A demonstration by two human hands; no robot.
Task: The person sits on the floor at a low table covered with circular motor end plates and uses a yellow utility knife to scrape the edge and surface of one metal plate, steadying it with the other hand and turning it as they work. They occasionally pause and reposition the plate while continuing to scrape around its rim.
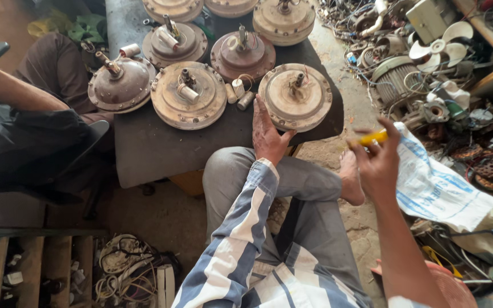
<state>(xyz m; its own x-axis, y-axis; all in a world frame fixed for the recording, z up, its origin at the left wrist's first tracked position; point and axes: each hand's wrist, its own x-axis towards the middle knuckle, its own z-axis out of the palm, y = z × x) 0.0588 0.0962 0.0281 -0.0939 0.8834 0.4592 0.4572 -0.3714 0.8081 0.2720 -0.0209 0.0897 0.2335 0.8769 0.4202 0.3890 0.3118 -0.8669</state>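
My left hand (268,136) lies flat on the dark table (144,149), its fingers touching the near edge of a round, rusty fan motor housing (295,97). My right hand (379,161) is raised off to the right of the table and grips a yellow-handled tool (372,138), probably a screwdriver; its tip is hidden. Several more round motor housings (188,94) cover the table top, with small white capacitors (238,88) lying between them. My crossed legs in grey trousers (292,188) sit below the table edge.
Another person (29,122) in dark clothes sits at the left. A heap of motors, wire and a white fan blade (440,48) fills the right. A white printed sack (437,185) lies by my right hand. Tangled cables (124,268) lie at lower left.
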